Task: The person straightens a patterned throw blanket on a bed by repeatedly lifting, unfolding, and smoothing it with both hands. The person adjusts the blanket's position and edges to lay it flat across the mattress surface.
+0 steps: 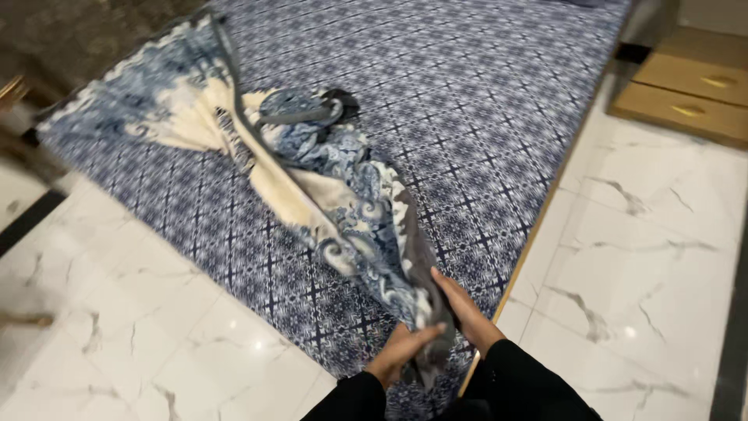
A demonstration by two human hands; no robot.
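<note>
Blue-and-cream paisley cloth (pixel 335 195) stretches away from you across the blue patterned mattress (pixel 467 93); your left hand (pixel 405 347) and right hand (pixel 466 310) both clutch its near end.

Showing matt, soft woven cloth in the patterned scarf (pixel 343 203) and bedsheet (pixel 467 101); gleaming glossy on marble floor tiles (pixel 647 257); looking smooth-finished on wooden drawers (pixel 693 86).

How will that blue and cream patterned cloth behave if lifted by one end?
Probably floppy: the cloth lies bunched and twisted across the bed. Likely light, since both hands, left and right, pinch one gathered end. Its far end would likely drag.
</note>
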